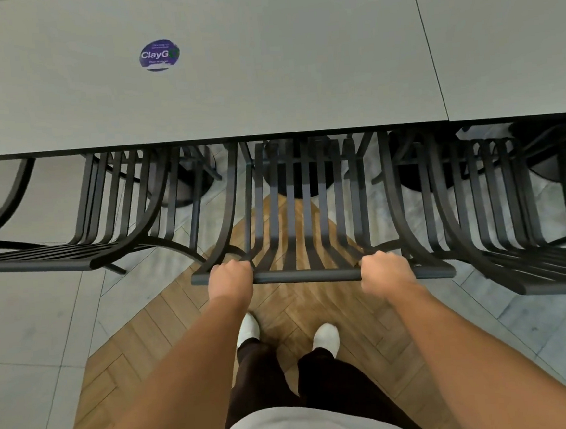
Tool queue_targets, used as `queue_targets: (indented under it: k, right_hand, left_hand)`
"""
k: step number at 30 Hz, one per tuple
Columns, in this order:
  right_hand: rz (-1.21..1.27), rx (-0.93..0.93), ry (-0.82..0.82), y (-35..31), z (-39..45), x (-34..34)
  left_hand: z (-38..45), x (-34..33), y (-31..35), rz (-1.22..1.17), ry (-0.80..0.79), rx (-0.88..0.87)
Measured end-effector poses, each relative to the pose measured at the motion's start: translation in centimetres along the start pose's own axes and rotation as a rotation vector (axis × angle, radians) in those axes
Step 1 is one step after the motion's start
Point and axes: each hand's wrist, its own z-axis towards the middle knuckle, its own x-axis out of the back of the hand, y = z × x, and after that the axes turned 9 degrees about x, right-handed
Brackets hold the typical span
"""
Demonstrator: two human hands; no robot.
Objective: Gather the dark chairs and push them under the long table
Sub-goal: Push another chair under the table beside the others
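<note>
A dark slatted metal chair (303, 212) stands straight in front of me, its seat tucked under the long grey table (265, 90). My left hand (230, 279) grips the left end of the chair's top rail. My right hand (386, 272) grips the same rail near its right end. A second dark chair (115, 207) sits to the left, its seat partly under the table edge. A third dark chair (498, 217) sits to the right, also partly under the table.
A round blue sticker (159, 54) lies on the tabletop. Black round table bases (417, 173) stand under the table behind the chairs. My white shoes (325, 336) stand on a herringbone wood floor strip, with grey tiles on both sides.
</note>
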Motion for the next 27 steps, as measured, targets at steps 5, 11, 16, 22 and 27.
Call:
queue_targets:
  k: [5,11,16,22,27]
  right_hand:
    - [0.018,-0.008,-0.005,0.7,1.1,1.3]
    - [0.036,-0.015,0.020,1.1,2.9,3.1]
    - [0.049,-0.003,0.017,1.2,4.0,4.1]
    - [0.044,0.014,-0.002,1.3,4.2,4.3]
    - [0.059,-0.006,-0.031,1.6,4.4,4.4]
  left_hand:
    - [1.3,0.9,0.4,-0.018,-0.003,0.004]
    - [3.7,2.4,0.6,-0.024,0.003,0.009]
    - [5.5,2.8,0.5,-0.014,0.000,0.010]
    - [5.9,2.7,0.4,-0.006,-0.038,-0.004]
    - [6.1,3.3,0.3,0.012,-0.087,-0.049]
